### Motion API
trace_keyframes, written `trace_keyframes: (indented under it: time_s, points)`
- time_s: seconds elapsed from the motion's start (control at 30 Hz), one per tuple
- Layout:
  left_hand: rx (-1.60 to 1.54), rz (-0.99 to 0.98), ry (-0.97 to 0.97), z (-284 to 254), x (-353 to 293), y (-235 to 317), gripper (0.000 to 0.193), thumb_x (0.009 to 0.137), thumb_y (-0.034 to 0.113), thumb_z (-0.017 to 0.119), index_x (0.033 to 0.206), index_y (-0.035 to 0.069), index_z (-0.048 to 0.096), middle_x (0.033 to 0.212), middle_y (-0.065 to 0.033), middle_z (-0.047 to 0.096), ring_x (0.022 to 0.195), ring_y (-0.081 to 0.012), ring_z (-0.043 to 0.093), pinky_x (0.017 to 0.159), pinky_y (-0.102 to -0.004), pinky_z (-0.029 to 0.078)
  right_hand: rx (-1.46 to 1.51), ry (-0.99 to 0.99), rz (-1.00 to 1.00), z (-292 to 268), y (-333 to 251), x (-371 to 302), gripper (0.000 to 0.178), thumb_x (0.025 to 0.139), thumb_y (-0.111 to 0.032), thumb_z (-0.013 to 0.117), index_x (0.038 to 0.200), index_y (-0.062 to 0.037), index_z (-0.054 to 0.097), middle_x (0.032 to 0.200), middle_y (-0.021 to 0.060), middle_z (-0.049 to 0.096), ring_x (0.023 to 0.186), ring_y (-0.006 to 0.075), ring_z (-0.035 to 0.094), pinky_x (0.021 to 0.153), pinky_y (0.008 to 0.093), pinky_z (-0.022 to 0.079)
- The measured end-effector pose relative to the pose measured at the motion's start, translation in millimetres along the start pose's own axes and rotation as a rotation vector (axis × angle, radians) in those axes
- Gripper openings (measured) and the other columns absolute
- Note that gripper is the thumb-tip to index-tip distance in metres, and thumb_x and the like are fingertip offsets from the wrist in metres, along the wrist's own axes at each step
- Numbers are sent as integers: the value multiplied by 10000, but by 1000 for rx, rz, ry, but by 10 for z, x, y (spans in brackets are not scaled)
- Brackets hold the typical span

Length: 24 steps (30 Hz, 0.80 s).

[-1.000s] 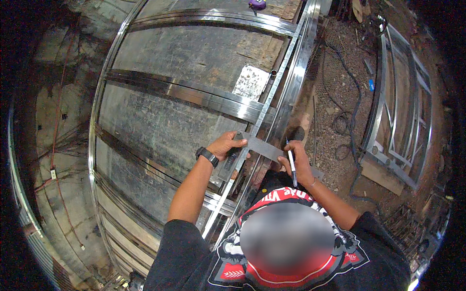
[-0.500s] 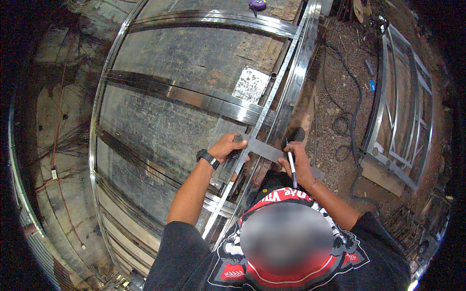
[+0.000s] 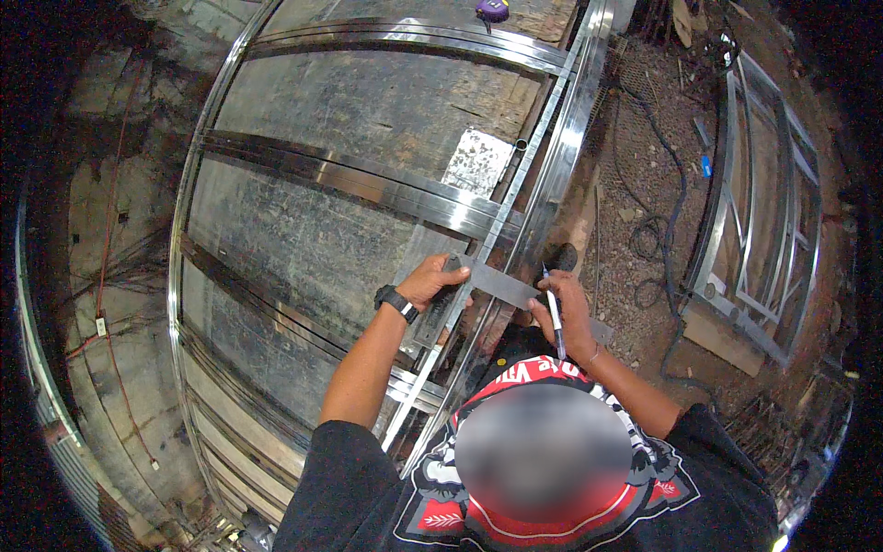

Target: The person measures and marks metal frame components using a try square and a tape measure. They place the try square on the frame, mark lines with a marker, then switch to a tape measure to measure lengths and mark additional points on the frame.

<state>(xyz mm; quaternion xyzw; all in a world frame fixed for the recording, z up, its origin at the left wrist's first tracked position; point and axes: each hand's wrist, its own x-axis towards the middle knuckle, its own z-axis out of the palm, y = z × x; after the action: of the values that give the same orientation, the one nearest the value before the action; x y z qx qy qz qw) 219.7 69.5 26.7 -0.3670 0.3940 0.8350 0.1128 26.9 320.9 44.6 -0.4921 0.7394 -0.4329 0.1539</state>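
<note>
My left hand (image 3: 432,282) is closed on a try square (image 3: 501,283), thumb on top near its corner. The square's thick stock lies along a long narrow metal bar (image 3: 504,212), and its flat blade crosses the bar toward the right. My right hand (image 3: 572,313) grips a white marker pen (image 3: 555,317) with a dark tip pointing up and away. Fingers of that hand are at the blade's right end; whether they touch it I cannot tell. The bar rests across a large shiny metal frame (image 3: 363,179) on a worn tabletop.
A purple tape measure (image 3: 492,10) sits at the far end, and a pale scuffed plate (image 3: 478,161) lies beside the bar. To the right are a black cable (image 3: 679,175) on gravelly ground and another metal frame (image 3: 782,202). A red cord (image 3: 115,198) runs along the floor at left.
Almost nothing differs. Both hands, the square and the pen keep their places, with only a slight shift of the whole view.
</note>
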Motion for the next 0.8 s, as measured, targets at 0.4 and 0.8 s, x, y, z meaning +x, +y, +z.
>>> trace_keyframes:
  time_s: [0.4,0.8]
  points:
    - [32,-2,45,39,-25,26,373,977,264,753,1209,8,614,996,-104,717,800,-227,741,705,-364,651,630,-211,406,396,-102,537,270,966,-197,716,1174,-30,681,1043,71,691,956,142,660,841,307,535]
    - [23,6,29,3,-5,-11,381,964,257,768,1208,7,616,1011,-104,719,801,-238,753,706,-370,658,566,-253,238,445,-52,556,285,966,-242,708,1156,-30,695,1013,108,725,935,193,687,834,338,537]
